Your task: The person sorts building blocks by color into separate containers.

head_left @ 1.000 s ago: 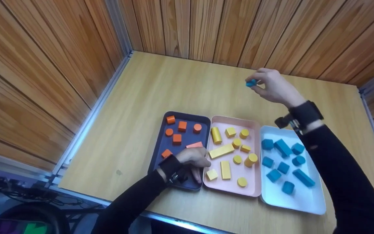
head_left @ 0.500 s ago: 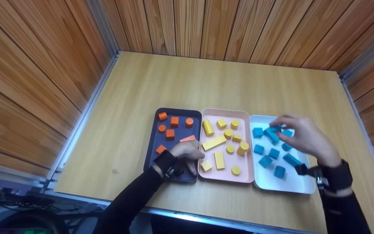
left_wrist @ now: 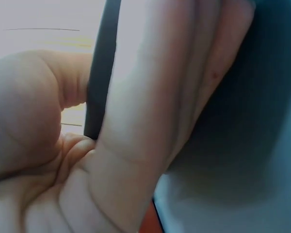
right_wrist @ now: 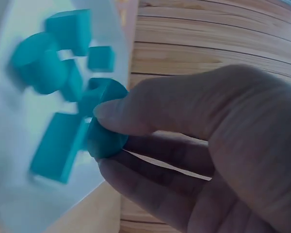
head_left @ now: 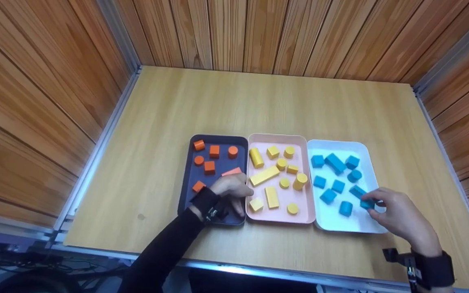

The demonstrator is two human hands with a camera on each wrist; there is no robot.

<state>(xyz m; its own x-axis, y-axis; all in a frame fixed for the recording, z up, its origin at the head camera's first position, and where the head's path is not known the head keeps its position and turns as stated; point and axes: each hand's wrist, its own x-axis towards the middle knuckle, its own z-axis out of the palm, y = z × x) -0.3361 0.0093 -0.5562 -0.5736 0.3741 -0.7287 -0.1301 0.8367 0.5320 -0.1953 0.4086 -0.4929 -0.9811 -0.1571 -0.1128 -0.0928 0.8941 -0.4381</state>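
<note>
In the head view my left hand (head_left: 231, 188) grips the right wall of the dark navy tray (head_left: 190, 175), which holds several orange blocks. The left wrist view has the dark tray wall (left_wrist: 101, 82) between thumb and fingers. A salmon block (head_left: 231, 171) is partly hidden behind this hand. My right hand (head_left: 403, 215) pinches a small blue block (head_left: 367, 204) over the lower right part of the white tray (head_left: 362, 223). Seen from the right wrist, that blue block (right_wrist: 106, 141) has a rounded side and sits between thumb and fingertips. Several other blue blocks lie around it in the tray.
Between the other two trays stands a pink tray (head_left: 304, 213) with several yellow blocks, among them a long yellow bar (head_left: 264, 176) and an upright yellow cylinder (head_left: 300, 181). The wooden table (head_left: 226, 103) meets plank walls at the back and sides. Its front edge has a metal rail (head_left: 234, 267).
My right hand has carried the blue block from the back of the table down and toward me to the white tray's lower right. My left hand keeps its grip; the head view has shifted slightly.
</note>
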